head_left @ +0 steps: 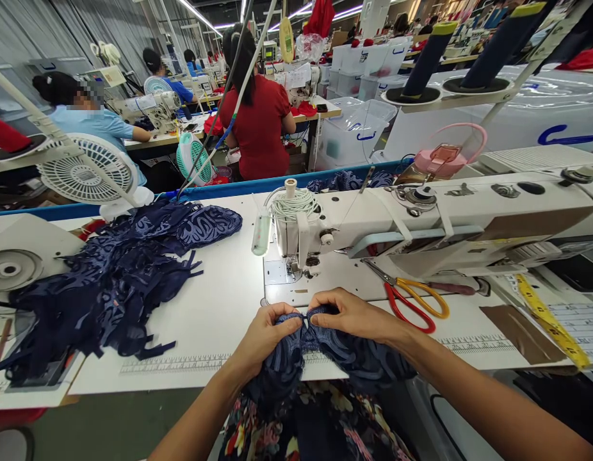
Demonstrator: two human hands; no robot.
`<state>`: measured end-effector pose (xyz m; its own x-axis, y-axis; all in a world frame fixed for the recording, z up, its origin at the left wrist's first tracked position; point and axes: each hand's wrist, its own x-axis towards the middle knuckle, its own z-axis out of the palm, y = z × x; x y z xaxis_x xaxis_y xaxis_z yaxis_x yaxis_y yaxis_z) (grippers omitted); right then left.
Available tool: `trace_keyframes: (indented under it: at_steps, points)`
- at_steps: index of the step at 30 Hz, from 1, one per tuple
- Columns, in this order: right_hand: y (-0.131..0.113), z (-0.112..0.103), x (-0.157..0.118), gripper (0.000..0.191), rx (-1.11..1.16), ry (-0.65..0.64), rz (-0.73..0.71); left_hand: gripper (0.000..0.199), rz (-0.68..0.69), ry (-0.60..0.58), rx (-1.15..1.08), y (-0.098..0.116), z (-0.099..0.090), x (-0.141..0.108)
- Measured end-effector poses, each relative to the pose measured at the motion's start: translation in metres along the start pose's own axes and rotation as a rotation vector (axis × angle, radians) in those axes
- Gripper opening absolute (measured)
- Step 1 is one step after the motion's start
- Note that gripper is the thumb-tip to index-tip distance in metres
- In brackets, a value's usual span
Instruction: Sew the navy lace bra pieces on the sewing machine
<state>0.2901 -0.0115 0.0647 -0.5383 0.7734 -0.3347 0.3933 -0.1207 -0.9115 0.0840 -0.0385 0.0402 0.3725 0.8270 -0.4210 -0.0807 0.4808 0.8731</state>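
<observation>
A navy patterned bra (368, 353) hangs over the table's front edge, held up in the middle by both hands. My left hand (268, 336) pinches one cup's upper edge between thumb and fingers. My right hand (347, 314) pinches the other cup's edge close beside it, with a small gap between the two. Just beyond my hands is the sewing machine's needle and presser foot (292, 267), apart from the fabric. On the left of the table lies a heap of similar navy bras (118, 275) with loose straps.
Orange-and-red-handled scissors (414, 301) lie under the machine arm (373, 218). A yellow tape measure (549, 320) is at the right, and a printed ruler (181, 365) runs along the front edge. Thread cones (428, 61) stand above. A person in red (262, 121) sits ahead.
</observation>
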Motion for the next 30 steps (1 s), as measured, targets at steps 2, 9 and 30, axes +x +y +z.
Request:
trace_keyframes:
  at_steps: [2,9,30]
  points:
    - [0.0,0.0,0.0,0.026,-0.006,0.002,0.005,0.029,0.007,0.001,0.001,0.0,0.0,0.0]
    - [-0.003,0.0,0.0,0.026,-0.019,-0.002,-0.004,0.028,0.01,-0.01,0.009,0.001,0.0,0.0]
    - [0.01,-0.002,0.004,0.024,-0.05,-0.022,-0.029,0.029,-0.025,-0.08,0.067,-0.002,-0.006,0.003]
